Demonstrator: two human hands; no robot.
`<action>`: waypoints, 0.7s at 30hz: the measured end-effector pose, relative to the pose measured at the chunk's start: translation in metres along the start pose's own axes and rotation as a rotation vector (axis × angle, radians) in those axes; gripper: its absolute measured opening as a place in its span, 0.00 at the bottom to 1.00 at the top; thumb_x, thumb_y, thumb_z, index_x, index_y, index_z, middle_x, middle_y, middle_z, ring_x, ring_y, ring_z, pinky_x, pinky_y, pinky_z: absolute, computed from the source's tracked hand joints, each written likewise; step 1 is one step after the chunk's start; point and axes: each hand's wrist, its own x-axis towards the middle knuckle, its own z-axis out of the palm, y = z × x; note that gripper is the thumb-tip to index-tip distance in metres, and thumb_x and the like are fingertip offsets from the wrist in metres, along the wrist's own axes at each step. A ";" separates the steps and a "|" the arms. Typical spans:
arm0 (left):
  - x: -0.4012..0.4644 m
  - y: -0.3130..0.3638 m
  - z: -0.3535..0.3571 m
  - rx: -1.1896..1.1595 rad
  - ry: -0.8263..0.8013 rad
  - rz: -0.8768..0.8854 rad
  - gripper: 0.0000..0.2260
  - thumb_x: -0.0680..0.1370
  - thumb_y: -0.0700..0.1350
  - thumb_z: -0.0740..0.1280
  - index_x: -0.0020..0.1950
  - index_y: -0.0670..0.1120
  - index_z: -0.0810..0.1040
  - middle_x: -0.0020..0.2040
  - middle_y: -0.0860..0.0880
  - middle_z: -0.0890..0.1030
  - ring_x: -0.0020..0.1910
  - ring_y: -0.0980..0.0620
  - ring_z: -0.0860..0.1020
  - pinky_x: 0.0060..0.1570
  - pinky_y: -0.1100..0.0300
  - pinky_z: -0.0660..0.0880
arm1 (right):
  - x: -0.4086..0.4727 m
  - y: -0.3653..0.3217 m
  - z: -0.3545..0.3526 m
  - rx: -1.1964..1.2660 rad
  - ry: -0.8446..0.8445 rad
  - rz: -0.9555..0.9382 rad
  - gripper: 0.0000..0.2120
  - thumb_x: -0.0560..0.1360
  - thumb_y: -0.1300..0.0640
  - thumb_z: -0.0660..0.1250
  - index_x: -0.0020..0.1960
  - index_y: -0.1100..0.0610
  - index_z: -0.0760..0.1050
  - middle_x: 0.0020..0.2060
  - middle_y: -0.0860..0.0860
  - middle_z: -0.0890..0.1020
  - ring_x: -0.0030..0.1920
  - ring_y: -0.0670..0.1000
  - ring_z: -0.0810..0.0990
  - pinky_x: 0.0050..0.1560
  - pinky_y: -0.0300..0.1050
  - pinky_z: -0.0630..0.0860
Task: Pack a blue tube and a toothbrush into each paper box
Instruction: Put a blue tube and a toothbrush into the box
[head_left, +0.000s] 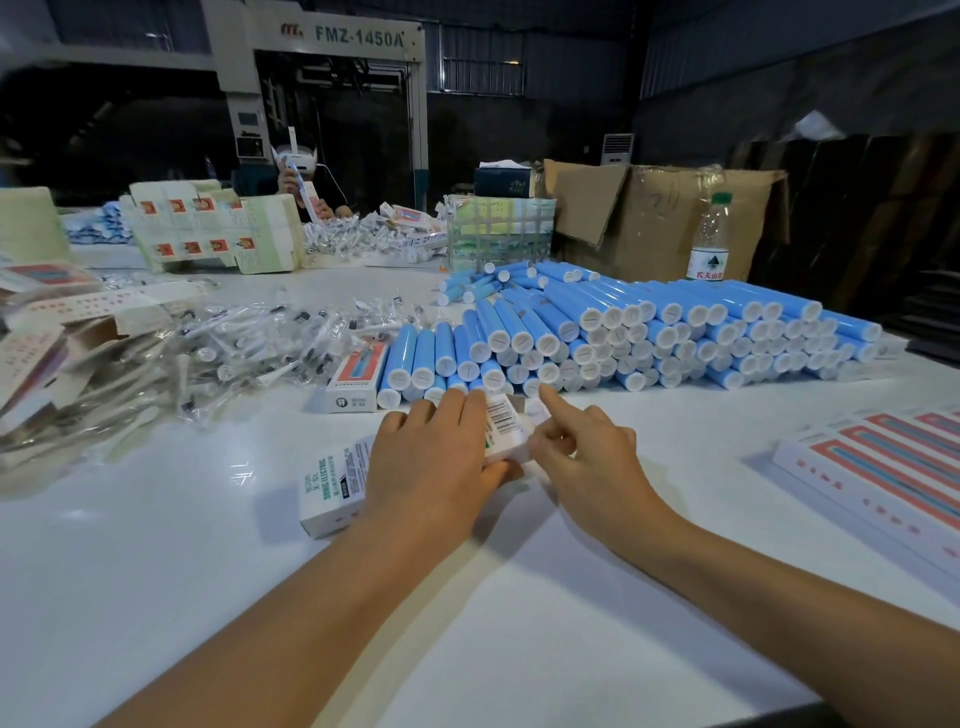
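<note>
Two hands meet over one paper box (332, 486) lying on the white table (156, 571). The left hand (434, 457) lies across the top of the box, fingers curled down over its far edge and thumb tucked against the near side, so it grips the box and pins it flat. The right hand (584, 447) is at the box's right end, its index finger stretched straight out toward the stacked tubes while the other fingers curl at the open end flap; whether they pinch the flap or only touch it I cannot tell. The box's barcode side faces up between the hands, and its green-lettered end sticks out to the left of the left wrist.

Just beyond the fingertips lies the heap of blue tubes (649, 332), white caps facing the camera, stacked in rows several layers deep. To the left of the heap a closed box with a red and blue front (358, 376) rests against the nearest tubes. Further left spreads a loose pile of toothbrushes in clear wrappers (249, 348), and beside it, at the left edge, flattened box blanks (41, 343). At the right edge lies a row of finished boxes (883, 467). Farther back stand a water bottle (709, 239), a cardboard carton (660, 218) and another person (306, 176) seated across the table.
</note>
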 end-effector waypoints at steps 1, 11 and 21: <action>0.000 0.001 -0.001 0.018 0.004 0.015 0.30 0.76 0.66 0.57 0.71 0.50 0.57 0.65 0.52 0.69 0.62 0.50 0.69 0.56 0.56 0.64 | 0.001 -0.001 -0.001 0.015 -0.037 0.046 0.23 0.78 0.61 0.59 0.72 0.52 0.66 0.42 0.47 0.80 0.50 0.50 0.72 0.61 0.47 0.60; -0.006 0.010 -0.003 0.070 -0.005 0.082 0.31 0.77 0.66 0.53 0.72 0.48 0.57 0.66 0.51 0.68 0.62 0.49 0.68 0.56 0.55 0.62 | -0.002 -0.007 -0.001 -0.081 -0.187 -0.037 0.09 0.70 0.56 0.52 0.37 0.47 0.68 0.38 0.46 0.71 0.47 0.49 0.67 0.49 0.48 0.59; -0.001 0.004 -0.004 -0.029 0.018 -0.023 0.31 0.75 0.66 0.56 0.71 0.49 0.59 0.63 0.52 0.70 0.60 0.50 0.70 0.53 0.57 0.65 | 0.011 0.005 -0.009 0.768 -0.079 0.350 0.32 0.73 0.57 0.70 0.73 0.56 0.61 0.60 0.55 0.75 0.52 0.52 0.79 0.54 0.45 0.76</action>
